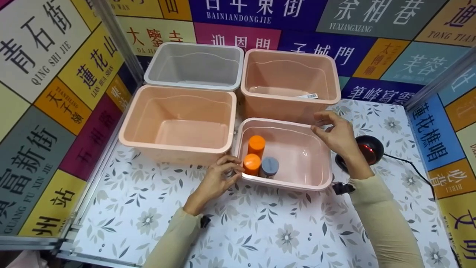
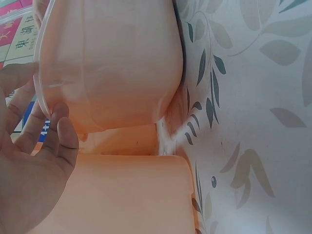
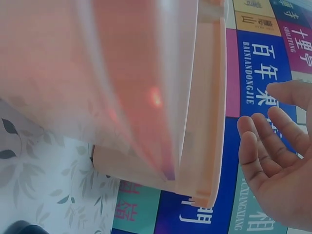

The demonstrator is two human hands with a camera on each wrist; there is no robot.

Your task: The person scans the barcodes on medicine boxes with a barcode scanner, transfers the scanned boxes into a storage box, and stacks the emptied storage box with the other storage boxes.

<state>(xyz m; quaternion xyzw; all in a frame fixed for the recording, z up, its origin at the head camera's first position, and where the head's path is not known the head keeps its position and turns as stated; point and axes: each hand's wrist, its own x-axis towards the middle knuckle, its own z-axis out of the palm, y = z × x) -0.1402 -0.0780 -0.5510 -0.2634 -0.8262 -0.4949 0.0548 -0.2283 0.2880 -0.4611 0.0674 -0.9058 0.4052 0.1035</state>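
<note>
A pale pink bin (image 1: 297,182) stands at the front of the table in the head view. Inside it, on the left, are two orange-topped cylinders (image 1: 256,142) and a grey-blue-topped cylinder (image 1: 270,165); their lower parts are mostly hidden. At the bin's near left corner my left hand (image 1: 219,176) pinches the rim, with fingertips on the outer wall in the left wrist view. My right hand (image 1: 338,136) is by the far right corner, its fingers loosely bent. The right wrist view shows that hand (image 3: 278,165) apart from the bin, holding nothing.
Behind and to the left stand a peach bin (image 1: 178,149), a grey bin (image 1: 193,87) and another peach bin (image 1: 290,104) with a white label inside. A black device with a red glow (image 1: 370,149) and a cable sits to the right. Printed panels (image 1: 253,33) enclose the flowered tabletop (image 1: 260,230).
</note>
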